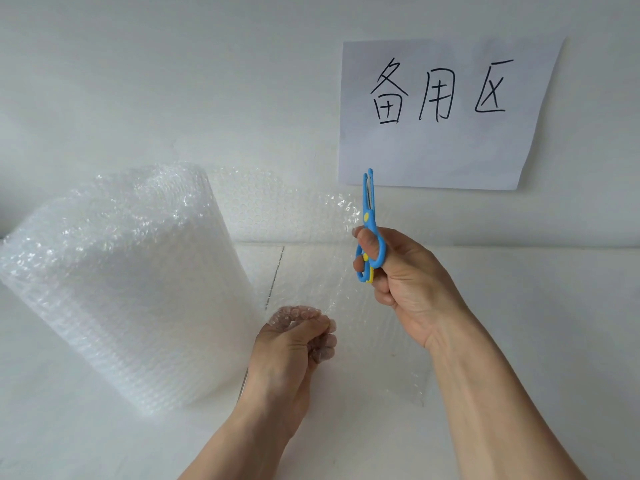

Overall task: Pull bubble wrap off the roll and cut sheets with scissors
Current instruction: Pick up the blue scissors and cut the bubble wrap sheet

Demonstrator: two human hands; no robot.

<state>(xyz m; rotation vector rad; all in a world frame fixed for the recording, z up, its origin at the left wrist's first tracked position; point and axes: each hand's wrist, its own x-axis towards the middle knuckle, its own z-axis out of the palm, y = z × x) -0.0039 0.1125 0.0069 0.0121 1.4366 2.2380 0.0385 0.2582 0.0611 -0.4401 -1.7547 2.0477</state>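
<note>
Bubble wrap roll (117, 278): fat, clear, knobbly cylinder, upright on the white tabletop (536, 306), left of centre. A loose sheet (311, 244) runs off it to the right, translucent, its lower corner near the right forearm. Left hand (294, 344): grip closed, pinching the sheet's near edge, fingers seen through the film. Right hand (401, 275): grip closed on small blue-and-yellow plastic scissors (369, 226), blades nearly together, pointing up. Paper sign (443, 112) with handwritten characters on the wall. Bare tabletop lies right.
</note>
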